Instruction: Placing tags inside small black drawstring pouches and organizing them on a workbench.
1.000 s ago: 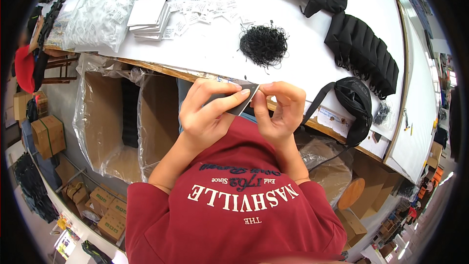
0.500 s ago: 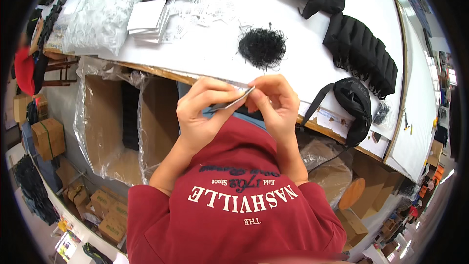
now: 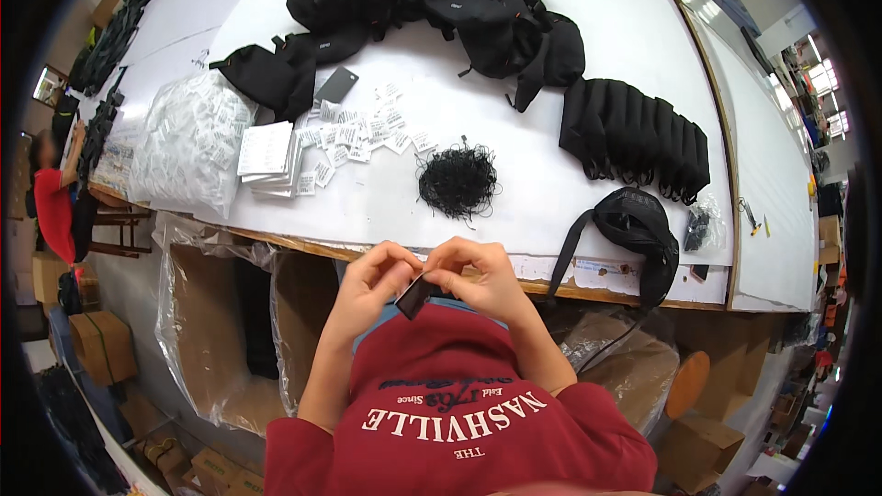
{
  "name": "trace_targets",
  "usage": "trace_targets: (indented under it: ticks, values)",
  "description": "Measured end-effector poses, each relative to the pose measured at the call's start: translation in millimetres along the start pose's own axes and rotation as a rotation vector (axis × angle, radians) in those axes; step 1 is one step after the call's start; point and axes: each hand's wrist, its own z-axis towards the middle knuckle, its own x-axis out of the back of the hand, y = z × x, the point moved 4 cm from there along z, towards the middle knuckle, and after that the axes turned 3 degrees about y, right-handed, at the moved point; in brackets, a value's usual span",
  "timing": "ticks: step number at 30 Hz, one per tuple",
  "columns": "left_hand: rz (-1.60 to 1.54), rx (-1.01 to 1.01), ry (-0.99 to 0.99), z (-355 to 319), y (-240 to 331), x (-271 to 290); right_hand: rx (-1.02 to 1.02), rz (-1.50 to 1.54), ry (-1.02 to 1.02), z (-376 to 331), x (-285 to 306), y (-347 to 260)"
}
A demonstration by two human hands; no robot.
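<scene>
Head view: hands (image 3: 432, 283) pinch dark card (image 3: 415, 296); cardboard boxes (image 3: 230, 331) plastic-lined.

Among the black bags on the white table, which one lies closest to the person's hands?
The single black bag at the table's near edge, right of the right hand. Its strap hangs over the edge; the other bags lie farther back, in a row and a heap.

A long white-topped table (image 3: 588, 202) with a wooden front edge fills the upper frame. Cardboard boxes (image 3: 101, 344) sit on the grey floor (image 3: 129, 285) at lower left. Bright windows (image 3: 818, 83) glow at upper right.
</scene>
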Motion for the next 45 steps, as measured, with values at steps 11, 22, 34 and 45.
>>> trace_targets:
  ticks: [11,22,34,45]
  values:
    - [0.039,-0.203,0.119,36.4,8.6,-10.8,-0.238,0.410,-0.186,12.5,7.3,31.3]
    - [-0.495,0.380,0.300,351.5,-23.4,1.3,-0.318,1.242,0.393,20.9,131.6,150.4]
    - [-0.533,0.449,-0.068,412.7,-25.7,-63.6,-0.375,1.158,-0.005,33.5,118.3,144.9]
    - [0.495,-0.634,0.123,275.9,59.5,4.8,-0.434,1.027,0.124,25.3,125.6,158.9]
